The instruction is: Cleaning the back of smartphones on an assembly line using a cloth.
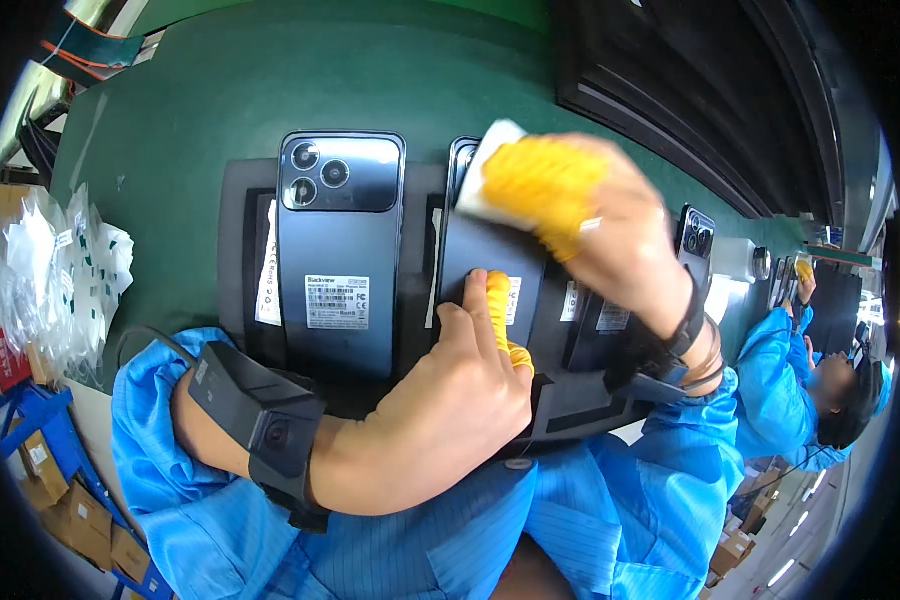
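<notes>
A dark blue-grey smartphone [470,255] lies back up in front of me, in the middle of a dark foam tray [240,200]. My left hand [460,370] presses its bunched fingertips on the lower back of this phone, beside a white label; one finger wears a yellow finger cot. Pinched in my right hand [570,195] is a white wipe [490,165], resting over the phone's camera end; the hand is blurred and has yellow cots on its fingers. To the left, another smartphone [340,250] shows three lenses and a white label [337,303].
Further smartphones [697,235] lie to the right on the green table [190,90]. Clear plastic sleeves [60,270] pile up at the left edge. Black trays [700,110] are stacked at the back right. A co-worker in blue [785,370] sits at the far right.
</notes>
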A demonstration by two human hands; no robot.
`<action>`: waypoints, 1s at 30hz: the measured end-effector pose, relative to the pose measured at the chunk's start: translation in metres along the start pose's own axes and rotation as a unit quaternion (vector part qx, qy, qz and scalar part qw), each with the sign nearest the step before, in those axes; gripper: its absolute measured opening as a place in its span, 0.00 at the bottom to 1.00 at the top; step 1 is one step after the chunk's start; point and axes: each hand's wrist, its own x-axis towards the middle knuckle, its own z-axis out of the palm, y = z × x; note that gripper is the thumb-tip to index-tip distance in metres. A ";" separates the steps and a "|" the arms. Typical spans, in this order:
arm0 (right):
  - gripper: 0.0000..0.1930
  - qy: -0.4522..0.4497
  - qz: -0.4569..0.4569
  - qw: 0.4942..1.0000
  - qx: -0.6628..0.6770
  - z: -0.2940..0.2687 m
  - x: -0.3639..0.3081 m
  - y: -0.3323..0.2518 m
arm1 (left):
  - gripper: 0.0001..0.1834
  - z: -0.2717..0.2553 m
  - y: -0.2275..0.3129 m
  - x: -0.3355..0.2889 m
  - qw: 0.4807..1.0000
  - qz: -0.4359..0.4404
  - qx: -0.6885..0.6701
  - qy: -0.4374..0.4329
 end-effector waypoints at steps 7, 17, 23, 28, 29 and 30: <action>0.14 -0.050 0.060 0.997 0.024 -0.023 -0.021 0.010 | 0.10 0.000 -0.001 0.001 1.000 0.001 -0.007 -0.004; 0.13 0.005 0.047 0.998 -0.049 0.003 -0.006 -0.011 | 0.10 0.000 -0.003 0.000 1.000 0.003 -0.017 -0.008; 0.13 -0.020 0.077 0.997 -0.003 0.000 -0.020 -0.034 | 0.10 0.000 -0.004 0.002 1.000 0.017 -0.003 -0.004; 0.14 0.065 0.147 0.987 -0.011 -0.011 0.001 -0.012 | 0.10 -0.001 -0.001 -0.001 1.000 0.003 -0.005 -0.004; 0.14 0.085 0.130 0.987 -0.033 -0.009 0.004 -0.004 | 0.10 -0.002 -0.001 -0.001 1.000 0.004 -0.004 -0.004; 0.13 0.093 0.114 0.989 -0.016 -0.005 0.007 0.003 | 0.10 -0.003 -0.002 0.000 1.000 0.005 -0.010 -0.005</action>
